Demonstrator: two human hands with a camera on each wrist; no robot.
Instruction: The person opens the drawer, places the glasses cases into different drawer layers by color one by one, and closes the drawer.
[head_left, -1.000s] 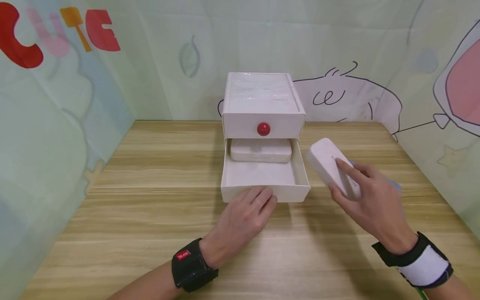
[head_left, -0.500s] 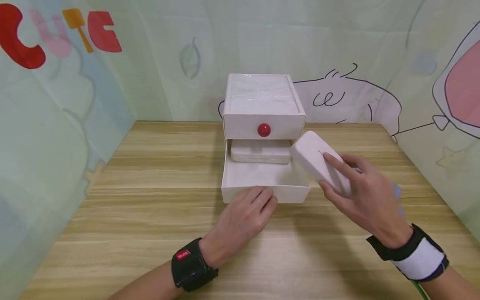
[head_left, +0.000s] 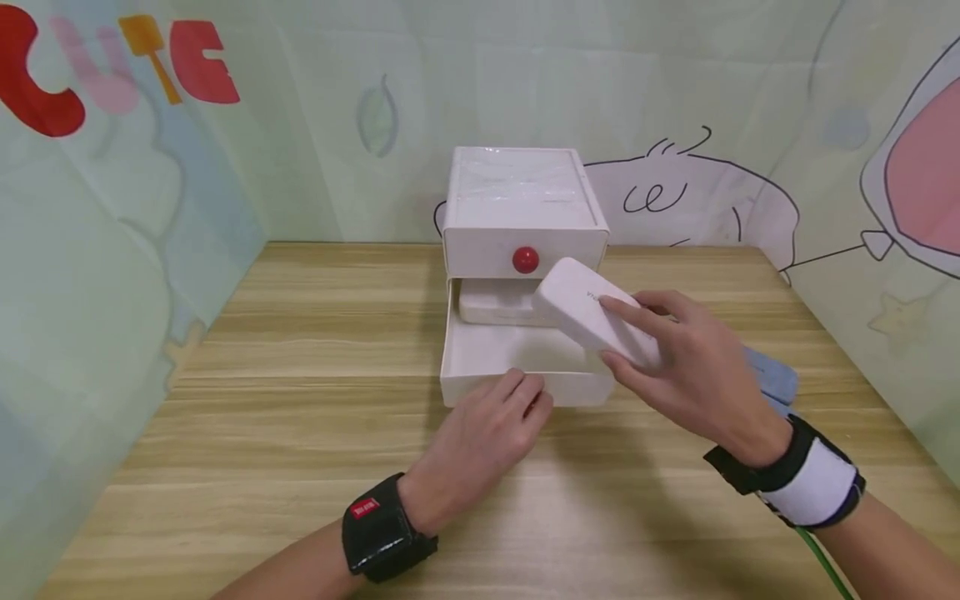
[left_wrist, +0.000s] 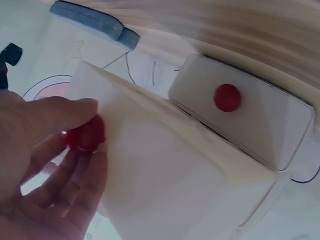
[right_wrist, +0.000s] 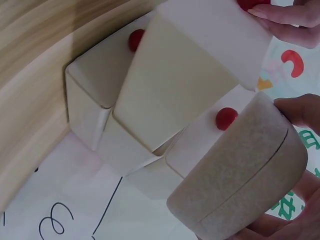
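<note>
A white drawer cabinet (head_left: 517, 187) stands at the back middle, its middle drawer (head_left: 581, 390) pulled out. My left hand (head_left: 487, 442) is at that drawer's front; in the left wrist view its thumb and fingers grip the red knob (left_wrist: 86, 134). In my right hand (head_left: 697, 367) is a white glasses case (head_left: 588, 304), tilted above the right side of the drawer. The right wrist view shows the case's seam (right_wrist: 250, 175). A second white case (head_left: 491, 302) lies at the back of the drawer, partly hidden by the held one.
A blue case (head_left: 772, 375) lies on the wooden table (head_left: 300, 400), right of the cabinet and partly behind my right hand. Above and below the pulled-out drawer are closed drawers with red knobs (right_wrist: 226, 118). A printed cloth (head_left: 315, 125) encloses the table's back and sides.
My right hand has carried the white glasses case leftward from beside the drawer to above it. More of the blue case shows. My left hand and the drawer have stayed put.
</note>
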